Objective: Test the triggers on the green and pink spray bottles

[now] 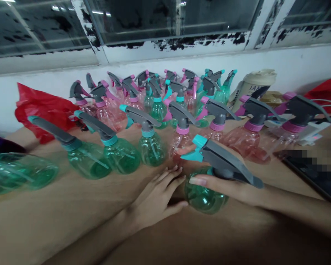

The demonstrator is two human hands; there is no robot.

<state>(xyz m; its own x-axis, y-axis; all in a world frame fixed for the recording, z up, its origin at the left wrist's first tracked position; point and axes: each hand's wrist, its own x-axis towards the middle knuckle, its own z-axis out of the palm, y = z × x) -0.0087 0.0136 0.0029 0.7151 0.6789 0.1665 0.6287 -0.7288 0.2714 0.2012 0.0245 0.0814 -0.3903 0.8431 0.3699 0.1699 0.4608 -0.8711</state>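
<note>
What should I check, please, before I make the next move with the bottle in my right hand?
1. Right hand has a grip: ok, it holds the green bottle, thumb across the front.
2. Spray head on the bottle: ok, it sits on top.
3. Spray head tight: cannot tell, the thumb partly hides the joint.
4. Left hand free: ok, it is open beside the bottle, with nothing seen in it.
5. Bottle resting on the table: cannot tell from this one view.
6. Plenty of room behind: not ok, I judge; a pink bottle stands close.
</note>
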